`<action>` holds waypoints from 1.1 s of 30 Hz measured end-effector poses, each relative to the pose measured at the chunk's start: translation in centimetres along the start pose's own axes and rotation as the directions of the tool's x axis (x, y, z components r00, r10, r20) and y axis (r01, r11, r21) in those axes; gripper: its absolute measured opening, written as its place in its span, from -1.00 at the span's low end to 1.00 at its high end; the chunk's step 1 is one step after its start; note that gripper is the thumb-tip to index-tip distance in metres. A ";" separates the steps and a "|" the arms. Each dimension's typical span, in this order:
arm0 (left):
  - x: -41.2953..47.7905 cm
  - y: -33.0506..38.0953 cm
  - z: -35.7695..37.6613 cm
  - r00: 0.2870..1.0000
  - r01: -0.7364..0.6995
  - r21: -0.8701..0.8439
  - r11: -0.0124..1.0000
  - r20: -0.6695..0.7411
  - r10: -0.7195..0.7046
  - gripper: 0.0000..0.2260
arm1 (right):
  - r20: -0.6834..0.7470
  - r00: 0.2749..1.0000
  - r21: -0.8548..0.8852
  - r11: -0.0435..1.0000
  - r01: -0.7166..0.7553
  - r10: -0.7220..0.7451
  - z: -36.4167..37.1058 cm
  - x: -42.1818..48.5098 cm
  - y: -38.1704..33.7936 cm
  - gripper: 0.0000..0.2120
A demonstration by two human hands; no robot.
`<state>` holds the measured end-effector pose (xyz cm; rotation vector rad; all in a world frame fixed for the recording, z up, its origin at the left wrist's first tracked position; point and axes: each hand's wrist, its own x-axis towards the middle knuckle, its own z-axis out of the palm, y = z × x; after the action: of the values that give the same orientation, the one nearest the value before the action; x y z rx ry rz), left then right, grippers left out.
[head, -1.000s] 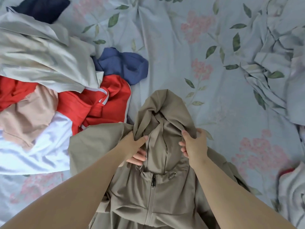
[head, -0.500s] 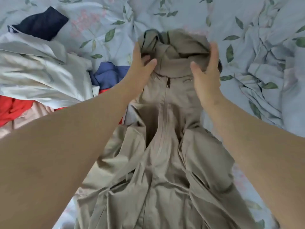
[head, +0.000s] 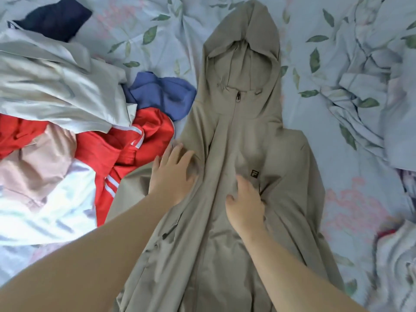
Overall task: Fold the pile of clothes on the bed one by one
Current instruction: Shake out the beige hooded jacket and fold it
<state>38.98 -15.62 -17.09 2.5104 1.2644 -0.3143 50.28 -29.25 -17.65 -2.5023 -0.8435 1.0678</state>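
My right hand [head: 245,206] rests on the chest of the khaki hooded jacket [head: 236,136], fingers bent; I cannot tell whether they pinch cloth. My left hand [head: 173,176] presses its left shoulder, fingers straight and apart. The jacket lies zipped, front up, mid-bed [head: 315,122], with the clothes pile [head: 56,97] to the left.

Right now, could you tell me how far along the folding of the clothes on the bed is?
Done: the beige hooded jacket lies spread face up, zipped; no folded clothes in view. In hand: the left hand and right hand rest on its chest, no fold yet. Left: folding it, then the pile of clothes beside it.
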 end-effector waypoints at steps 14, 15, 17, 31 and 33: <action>-21.6 -8.5 12.8 0.960 -0.240 0.223 0.945 -0.088 0.265 -0.53 | 0.119 0.980 -0.273 0.954 -0.123 0.160 10.7 -13.9 5.2 -0.40; -22.3 -8.5 13.4 0.960 -0.237 0.216 0.947 -0.096 0.262 -0.54 | 0.098 0.981 -0.268 0.954 -0.135 0.166 11.3 -14.7 5.5 -0.40; -23.5 -8.6 14.1 0.953 -0.241 0.192 0.951 -0.138 0.270 -0.58 | 0.049 0.985 -0.262 0.953 -0.149 0.168 12.6 -16.7 6.2 -0.41; -33.9 -10.2 16.8 0.977 -0.041 -0.117 0.992 -0.213 0.015 -0.64 | -0.291 0.775 0.351 0.816 -0.459 0.560 15.4 -27.7 12.5 -0.59; -35.4 -9.2 16.7 0.974 0.088 -0.221 0.971 -0.183 -0.130 -0.64 | -0.186 0.790 0.451 0.765 -0.459 0.584 15.8 -28.4 12.8 -0.50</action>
<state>9.85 -42.83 -22.54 2.3392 1.4322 0.0456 28.14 -56.26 -18.62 -2.5028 0.1895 0.8252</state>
